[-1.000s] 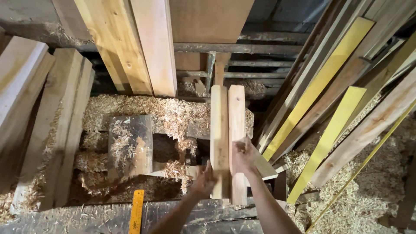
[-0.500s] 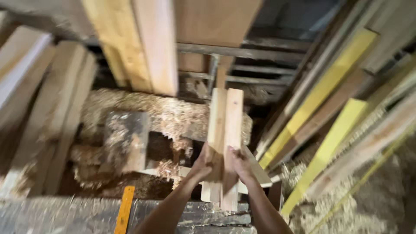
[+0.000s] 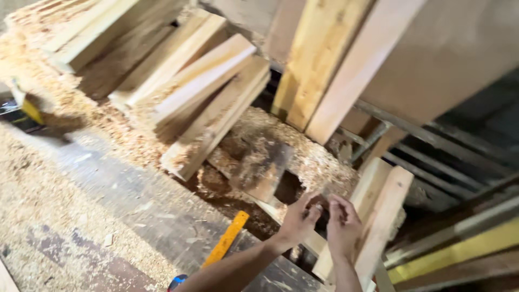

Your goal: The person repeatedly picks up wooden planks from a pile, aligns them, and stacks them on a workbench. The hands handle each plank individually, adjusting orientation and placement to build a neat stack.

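Two upright boards (image 3: 373, 216) lean beside the half-closed, empty-looking left hand (image 3: 300, 219) and right hand (image 3: 343, 230); unheld, they could topple sideways.

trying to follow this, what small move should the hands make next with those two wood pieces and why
Probably close both hands onto the two wooden boards again. The left hand and right hand sit at their lower left edge with fingertips meeting, and the boards lean tilted, with no firm grasp visible.

Two short boards (image 3: 373, 216) are leaning at lower right; stacked planks (image 3: 200, 92) are lying upper left, sawdust (image 3: 48, 194) spreading below them.
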The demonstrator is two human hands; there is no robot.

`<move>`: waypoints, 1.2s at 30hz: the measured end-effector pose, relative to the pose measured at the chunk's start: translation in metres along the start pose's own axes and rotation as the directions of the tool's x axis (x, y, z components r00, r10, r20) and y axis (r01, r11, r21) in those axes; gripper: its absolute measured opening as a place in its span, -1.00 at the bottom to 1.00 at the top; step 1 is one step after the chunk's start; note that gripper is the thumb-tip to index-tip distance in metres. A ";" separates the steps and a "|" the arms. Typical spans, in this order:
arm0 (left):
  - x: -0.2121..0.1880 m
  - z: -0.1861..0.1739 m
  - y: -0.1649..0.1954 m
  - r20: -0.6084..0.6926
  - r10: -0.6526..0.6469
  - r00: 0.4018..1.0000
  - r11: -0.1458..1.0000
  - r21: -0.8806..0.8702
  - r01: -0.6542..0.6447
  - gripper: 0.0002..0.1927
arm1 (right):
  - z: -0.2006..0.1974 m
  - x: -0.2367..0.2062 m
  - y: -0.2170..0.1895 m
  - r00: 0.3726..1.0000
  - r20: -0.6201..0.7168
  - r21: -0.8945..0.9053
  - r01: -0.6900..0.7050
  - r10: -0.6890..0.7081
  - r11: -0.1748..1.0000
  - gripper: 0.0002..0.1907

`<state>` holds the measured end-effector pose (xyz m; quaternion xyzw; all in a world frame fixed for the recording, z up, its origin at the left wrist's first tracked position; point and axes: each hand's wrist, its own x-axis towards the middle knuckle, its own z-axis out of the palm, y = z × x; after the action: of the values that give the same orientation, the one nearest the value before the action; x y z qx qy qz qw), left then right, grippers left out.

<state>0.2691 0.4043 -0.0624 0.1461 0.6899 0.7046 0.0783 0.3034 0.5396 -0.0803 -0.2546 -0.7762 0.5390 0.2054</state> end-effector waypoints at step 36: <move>0.147 -0.603 0.006 -0.136 -0.215 0.967 0.731 0.635 0.252 -0.55 | 0.563 -0.047 -0.220 0.829 0.361 -0.240 -0.359 0.426 0.902 -0.10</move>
<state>-0.0586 -0.1225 -0.0452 0.0576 0.9049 0.4113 0.0927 -0.0315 0.0347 -0.0635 -0.3076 -0.7734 0.5458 -0.0969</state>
